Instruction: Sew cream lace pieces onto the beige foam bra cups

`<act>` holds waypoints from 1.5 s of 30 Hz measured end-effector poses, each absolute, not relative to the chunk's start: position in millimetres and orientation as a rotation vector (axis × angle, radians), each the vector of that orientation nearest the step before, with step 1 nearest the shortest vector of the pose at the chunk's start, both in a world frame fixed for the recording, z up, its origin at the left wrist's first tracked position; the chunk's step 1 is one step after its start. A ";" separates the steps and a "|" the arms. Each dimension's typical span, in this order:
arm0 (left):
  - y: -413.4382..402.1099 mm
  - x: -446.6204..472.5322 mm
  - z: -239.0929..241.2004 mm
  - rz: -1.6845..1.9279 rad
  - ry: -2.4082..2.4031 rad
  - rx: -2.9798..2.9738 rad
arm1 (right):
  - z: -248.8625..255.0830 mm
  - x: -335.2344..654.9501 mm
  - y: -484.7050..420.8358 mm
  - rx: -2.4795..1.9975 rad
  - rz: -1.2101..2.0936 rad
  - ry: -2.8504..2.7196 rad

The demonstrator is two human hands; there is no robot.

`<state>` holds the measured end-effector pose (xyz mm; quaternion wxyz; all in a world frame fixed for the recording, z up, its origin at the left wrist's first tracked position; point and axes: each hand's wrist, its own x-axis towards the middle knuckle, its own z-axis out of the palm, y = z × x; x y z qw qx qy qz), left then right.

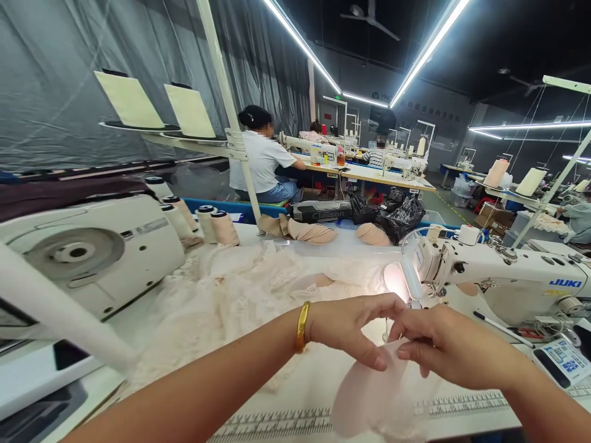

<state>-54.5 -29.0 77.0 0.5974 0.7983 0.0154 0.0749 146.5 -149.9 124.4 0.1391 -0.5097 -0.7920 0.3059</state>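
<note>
My left hand (355, 326), with a gold bangle (302, 326) on the wrist, pinches the top edge of a pale pink fabric piece (378, 394). My right hand (443, 347) grips the same piece from the right, fingers curled on it. Both hands meet just in front of the needle area of a white Juki sewing machine (498, 271), whose lamp (397, 280) glows. The fabric piece hangs down over the ruler markings on the white table (286, 394).
A heap of pale lace fabric (231, 295) lies left of my hands. Another white machine (92, 252) and several thread cones (221, 227) stand at left. Beige cups (314, 232) and black bags (397, 218) lie behind. Other people sit sewing at far tables.
</note>
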 end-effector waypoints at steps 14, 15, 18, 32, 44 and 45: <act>-28.4 -68.6 40.8 0.990 0.538 2.914 | 26.7 136.2 -127.4 -1.107 -0.527 -2.026; -29.7 -68.9 33.2 0.926 0.532 3.026 | 10.3 139.4 -122.7 -1.126 -0.502 -2.068; -33.9 -65.6 14.7 0.601 0.477 3.193 | -27.1 156.8 -110.2 -1.163 -0.348 -2.317; -19.1 -20.8 -15.9 0.487 0.444 3.192 | -38.1 223.4 -95.7 -1.130 -0.099 -2.438; -22.7 -14.3 -25.3 0.652 0.350 3.056 | -28.6 222.6 -105.6 -1.069 0.009 -2.435; -23.4 -13.6 -25.2 0.653 0.355 3.059 | -28.2 222.7 -105.7 -1.062 0.018 -2.434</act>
